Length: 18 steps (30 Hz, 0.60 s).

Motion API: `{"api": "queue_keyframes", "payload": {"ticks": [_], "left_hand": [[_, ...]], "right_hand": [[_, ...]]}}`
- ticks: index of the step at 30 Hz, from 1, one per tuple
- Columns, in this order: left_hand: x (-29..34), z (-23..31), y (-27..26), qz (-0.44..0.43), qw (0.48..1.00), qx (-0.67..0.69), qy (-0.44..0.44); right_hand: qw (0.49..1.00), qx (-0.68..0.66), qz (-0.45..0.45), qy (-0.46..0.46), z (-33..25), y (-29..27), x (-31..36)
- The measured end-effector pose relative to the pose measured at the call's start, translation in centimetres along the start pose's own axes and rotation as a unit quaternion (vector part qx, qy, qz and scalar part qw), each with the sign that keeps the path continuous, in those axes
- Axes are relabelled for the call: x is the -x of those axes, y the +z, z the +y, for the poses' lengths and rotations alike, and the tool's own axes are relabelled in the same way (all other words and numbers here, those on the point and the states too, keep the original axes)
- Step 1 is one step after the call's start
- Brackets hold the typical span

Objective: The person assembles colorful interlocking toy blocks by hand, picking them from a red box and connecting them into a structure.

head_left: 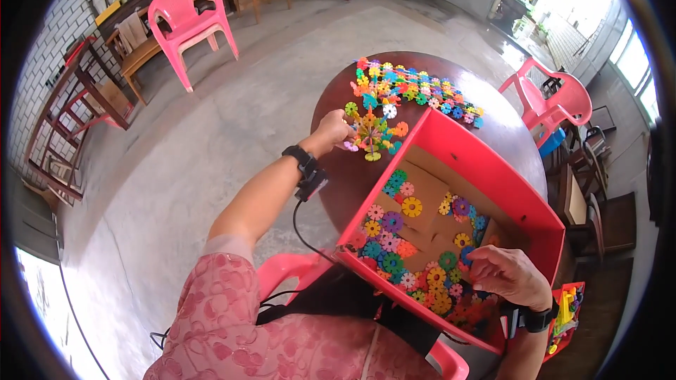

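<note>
On the near left part of the round table, my left hand (332, 131) is closed at the left edge of a spiky cluster of interlocked plastic flower discs (372, 135), its fingers gripping the side of it. Over the right part of a red box, my right hand (512, 278) has its fingers curled together. Close to those fingertips lies a blue disc; whatever the fingers hold, if anything, is hidden. Loose flower discs (436, 278) in many colours lie in heaps inside the red box (486, 158), on its brown cardboard bottom.
A long assembled lattice of flower discs (415, 88) lies at the back of the dark round table (493, 98). A pink chair (549, 102) stands beyond it at right, another pink chair (189, 21) at far left. A red tray of colourful pieces (567, 317) sits at lower right.
</note>
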<state>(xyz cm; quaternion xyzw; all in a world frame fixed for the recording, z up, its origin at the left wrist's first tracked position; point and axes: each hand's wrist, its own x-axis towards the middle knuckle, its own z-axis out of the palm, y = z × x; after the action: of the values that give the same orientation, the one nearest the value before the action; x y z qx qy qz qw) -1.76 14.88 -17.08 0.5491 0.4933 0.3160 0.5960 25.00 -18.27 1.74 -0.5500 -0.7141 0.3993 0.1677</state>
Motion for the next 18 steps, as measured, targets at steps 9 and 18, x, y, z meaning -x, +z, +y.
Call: {"api": "queue_keyframes", "payload": {"ticks": [9,18], "left_hand": [[1.0,6.2,0.3,0.081,0.949,-0.216,0.215],[-5.7,12.3,9.7,-0.099,0.993,0.036,0.052]], "right_hand": [[0.995,0.090,-0.035,-0.006,0.7,0.8,0.4],[0.989,0.124,-0.081,-0.017,-0.4,1.2,0.4]]}}
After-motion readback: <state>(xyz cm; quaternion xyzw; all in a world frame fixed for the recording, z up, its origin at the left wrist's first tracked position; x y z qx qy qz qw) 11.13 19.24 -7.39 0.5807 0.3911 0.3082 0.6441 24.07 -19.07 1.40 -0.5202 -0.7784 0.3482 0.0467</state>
